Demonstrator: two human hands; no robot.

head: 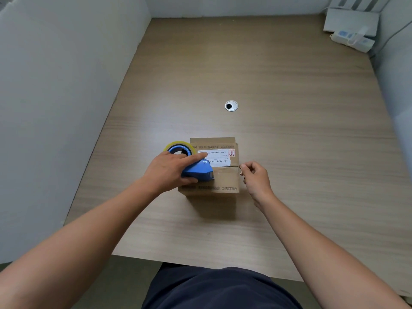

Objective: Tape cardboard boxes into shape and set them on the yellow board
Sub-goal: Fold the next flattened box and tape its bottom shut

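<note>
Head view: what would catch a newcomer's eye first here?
The blue tape dispenser, gripped by the left hand, sits on top of the cardboard box at the wooden table's centre. The right hand pinches at the box's right edge. Beyond lies a round cable grommet.

Closed, labelled cardboard box [223,175] on wooden desk [278,85]

Cardboard box [225,177]: white barcode label [215,156], Chinese print, all illegible.

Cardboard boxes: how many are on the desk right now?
1. The cardboard box sits near the desk's front edge, with the left hand holding the blue tape dispenser on its top. No others are visible; the yellow board isn't in view.
</note>
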